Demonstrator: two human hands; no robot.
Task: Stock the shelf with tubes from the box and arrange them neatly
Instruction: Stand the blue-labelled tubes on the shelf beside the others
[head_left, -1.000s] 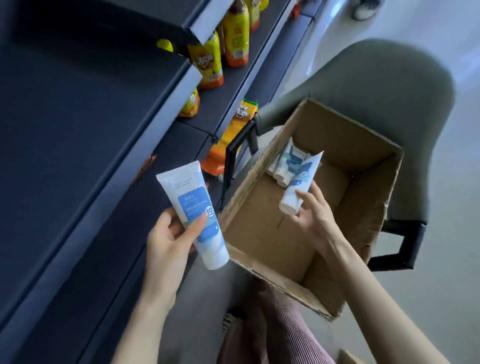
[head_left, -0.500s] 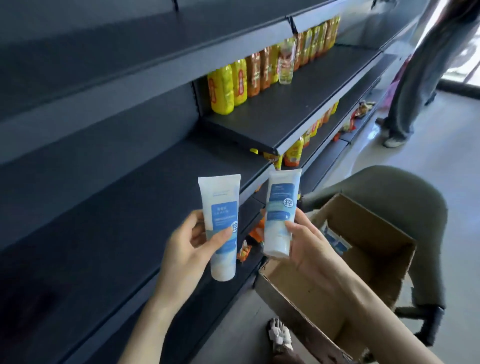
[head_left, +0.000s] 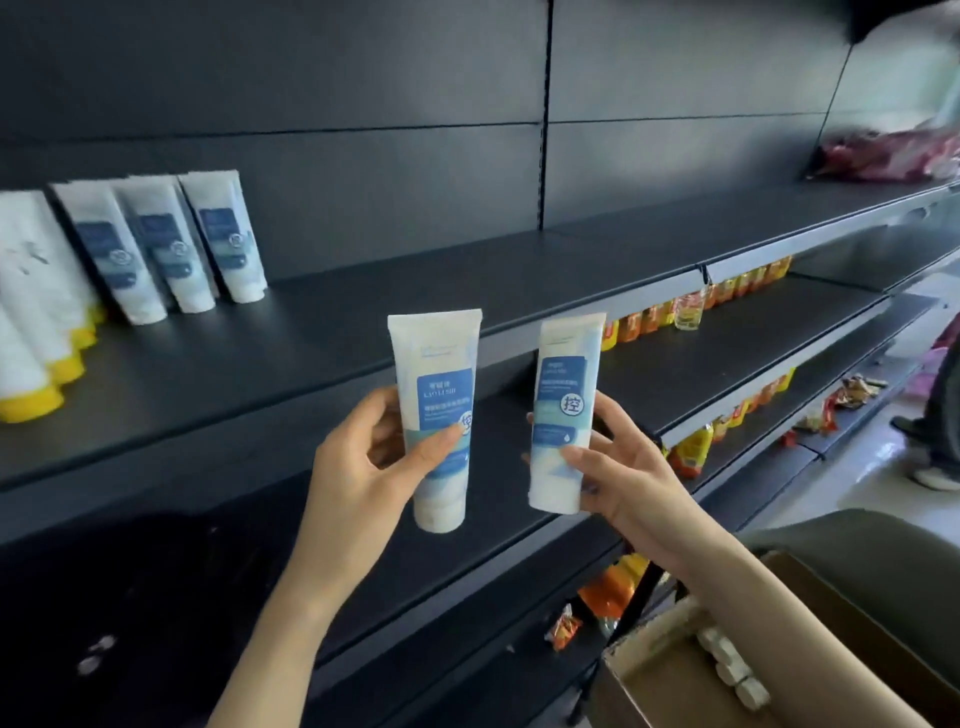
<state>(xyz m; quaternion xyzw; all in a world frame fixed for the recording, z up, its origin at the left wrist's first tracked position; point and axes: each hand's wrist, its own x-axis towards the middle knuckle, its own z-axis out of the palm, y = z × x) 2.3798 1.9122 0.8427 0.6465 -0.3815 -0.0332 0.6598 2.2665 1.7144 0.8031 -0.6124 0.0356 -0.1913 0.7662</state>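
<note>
My left hand (head_left: 358, 467) grips a white tube with a blue label (head_left: 436, 395), cap down, in front of the dark shelf (head_left: 415, 291). Beside it my right hand (head_left: 628, 478) holds a second matching tube (head_left: 563, 410), also upright on its cap end. Both tubes hover below the shelf's front edge. Three identical tubes (head_left: 171, 244) stand in a row at the back left of that shelf. The cardboard box (head_left: 670, 660) sits at the lower right, with several white tube caps (head_left: 732, 670) showing inside.
White tubes with yellow caps (head_left: 36, 332) stand at the far left of the same shelf. Lower shelves on the right carry yellow and orange bottles (head_left: 691, 306) and snack packs (head_left: 691, 452). A grey chair (head_left: 862, 535) holds the box. A person's legs (head_left: 940, 415) stand at the right edge.
My view has swung upward from the box to the upper shelf. Both hands have risen with their tubes; the right tube came out of the box a second ago.
</note>
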